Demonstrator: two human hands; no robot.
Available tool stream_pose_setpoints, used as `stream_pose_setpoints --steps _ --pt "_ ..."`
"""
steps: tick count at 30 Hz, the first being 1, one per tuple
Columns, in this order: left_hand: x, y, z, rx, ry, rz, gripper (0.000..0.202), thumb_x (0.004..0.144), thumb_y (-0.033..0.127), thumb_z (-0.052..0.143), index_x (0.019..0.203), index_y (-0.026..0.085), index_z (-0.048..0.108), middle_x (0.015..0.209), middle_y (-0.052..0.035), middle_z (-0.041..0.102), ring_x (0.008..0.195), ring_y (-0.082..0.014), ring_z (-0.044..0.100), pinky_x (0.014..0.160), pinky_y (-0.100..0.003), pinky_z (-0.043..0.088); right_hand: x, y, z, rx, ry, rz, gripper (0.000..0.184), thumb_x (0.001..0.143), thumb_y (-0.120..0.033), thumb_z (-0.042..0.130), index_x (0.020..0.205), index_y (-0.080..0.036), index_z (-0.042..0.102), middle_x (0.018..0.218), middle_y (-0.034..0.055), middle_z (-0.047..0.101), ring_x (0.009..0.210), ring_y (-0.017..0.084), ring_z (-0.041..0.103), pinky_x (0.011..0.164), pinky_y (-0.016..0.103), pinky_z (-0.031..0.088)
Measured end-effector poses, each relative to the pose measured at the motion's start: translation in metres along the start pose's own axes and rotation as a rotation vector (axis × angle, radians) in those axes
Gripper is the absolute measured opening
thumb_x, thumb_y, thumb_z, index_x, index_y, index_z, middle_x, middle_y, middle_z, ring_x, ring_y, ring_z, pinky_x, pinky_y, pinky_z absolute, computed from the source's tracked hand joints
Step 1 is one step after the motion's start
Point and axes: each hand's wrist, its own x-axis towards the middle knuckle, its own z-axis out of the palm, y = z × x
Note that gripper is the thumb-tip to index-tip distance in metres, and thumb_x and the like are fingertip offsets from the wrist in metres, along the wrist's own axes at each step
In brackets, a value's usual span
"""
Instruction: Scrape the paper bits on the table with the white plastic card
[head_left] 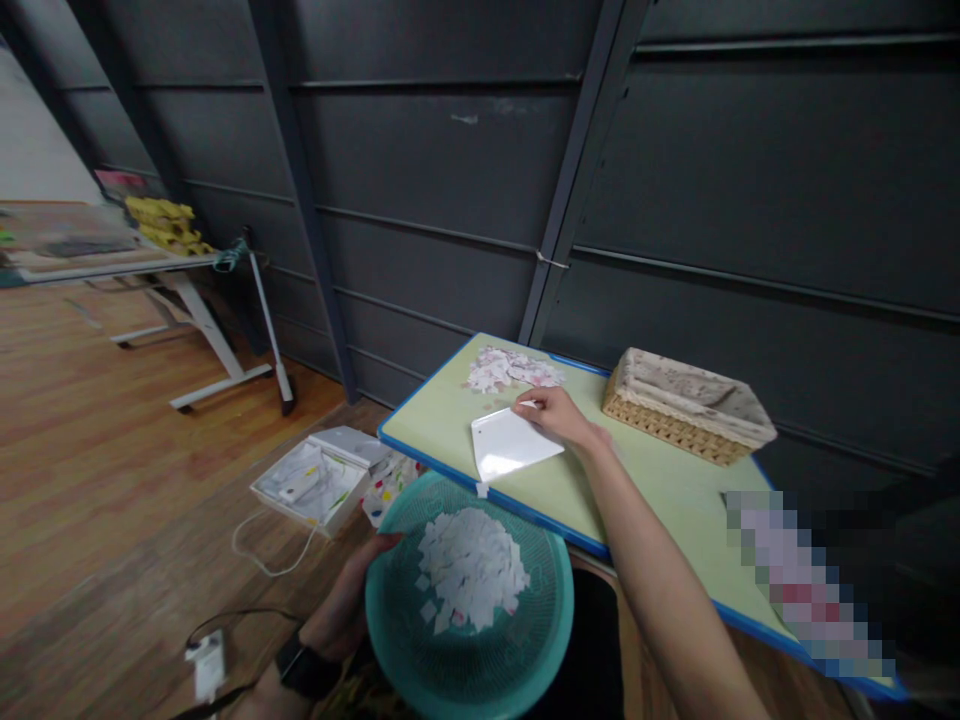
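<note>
My left hand (pixel 346 600) grips the left rim of a teal plastic basin (pixel 536 640), held below the table's near edge; a black watch sits on that wrist. White paper scraps (pixel 469 570) lie heaped inside the basin. My right hand (pixel 559 415) reaches across the table and holds a white flat scraper (pixel 510 447) by its far edge, its near corner over the table's edge above the basin. One scrap (pixel 482 489) hangs at the edge. More scraps (pixel 512 370) lie piled at the table's far left corner.
The pale green table (pixel 660 480) has a blue rim. A wicker basket (pixel 686 405) with cloth lining stands at its far side by the dark wall. On the wooden floor lie an open white box (pixel 315 480), cables and a charger (pixel 206 665). Another table (pixel 112 260) stands far left.
</note>
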Motion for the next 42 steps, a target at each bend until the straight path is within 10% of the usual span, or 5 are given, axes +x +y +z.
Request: stream_pose_setpoints --steps 5,13,25,42 --pt "-0.001 -0.001 -0.002 0.005 0.017 0.005 0.049 0.077 0.027 0.063 0.121 0.011 0.053 0.078 -0.0052 0.078 0.065 -0.0209 0.07 0.065 -0.032 0.054 -0.001 -0.002 -0.001 0.269 -0.042 0.097 0.038 0.063 -0.05 0.068 0.079 -0.015 0.066 0.062 0.0001 0.06 0.052 0.011 0.046 0.049 0.023 0.03" --pt "0.001 -0.003 -0.001 0.015 -0.002 0.048 0.056 0.081 0.025 0.057 0.135 0.019 0.041 0.073 0.0013 0.077 0.068 -0.021 0.071 0.066 -0.032 0.055 0.001 0.023 -0.038 -0.164 0.727 0.254 0.03 0.072 -0.047 0.055 0.075 -0.017 0.058 0.059 -0.0002 0.052 0.056 0.015 0.046 0.052 0.025 0.03" --pt "0.006 -0.006 -0.009 -0.01 -0.008 0.025 0.055 0.079 0.028 0.06 0.13 0.013 0.047 0.077 -0.0047 0.077 0.063 -0.0214 0.07 0.064 -0.033 0.055 0.001 0.013 -0.025 -0.606 0.579 0.378 0.019 0.078 -0.033 0.051 0.078 -0.018 0.062 0.074 0.0092 0.065 0.069 0.022 0.057 0.06 0.028 0.032" --pt "0.008 -0.007 -0.007 0.021 -0.015 0.025 0.04 0.079 0.028 0.06 0.115 0.011 0.057 0.073 -0.0036 0.077 0.06 -0.0188 0.069 0.061 -0.03 0.053 -0.003 0.009 0.013 -0.738 0.469 0.043 0.033 0.092 -0.038 0.039 0.102 -0.02 0.064 0.076 0.0065 0.069 0.062 0.017 0.057 0.057 0.026 0.025"
